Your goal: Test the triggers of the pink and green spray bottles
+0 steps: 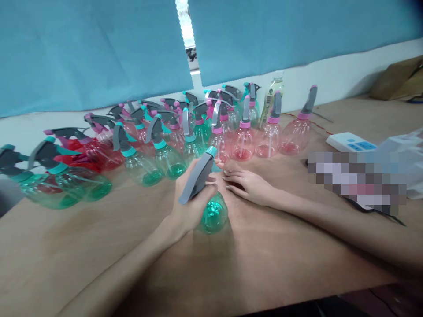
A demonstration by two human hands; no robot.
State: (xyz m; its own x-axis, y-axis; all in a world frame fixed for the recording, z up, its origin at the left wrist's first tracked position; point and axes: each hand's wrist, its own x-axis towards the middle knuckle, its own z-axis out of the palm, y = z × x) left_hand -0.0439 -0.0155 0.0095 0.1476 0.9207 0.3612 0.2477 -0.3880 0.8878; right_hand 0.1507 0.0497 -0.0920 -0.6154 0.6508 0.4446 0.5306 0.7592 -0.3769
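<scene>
A blue cloth (99, 53) covers much of the wall behind a brown worktop (264, 259). Across the far side of the worktop stand many spray bottles (243, 143), green with teal collars and pink or red with pink ones, crowded several deep; the nearest form a loose row.

2 bare forearms reach in from the near edge. The left runs up from the lower left to a left hand (194, 209) that wraps around the neck of a green spray bottle (214, 215). That bottle is near the middle of the worktop, in front of the row; whether its base touches the wood I cannot tell. The right forearm lies low and comes in from the right, ending in a right hand (249, 185), palm down, just beside the bottle.

The step in hand looks like handling this 1 bottle; the next move probably calls for a firm neck hold, with the right hand free to help.

Its grey trigger (197, 178) slants above the left hand. The left fingers are closed on the neck; the right fingers (235, 178) are loosely bent, released, with nothing visible in them.
</scene>
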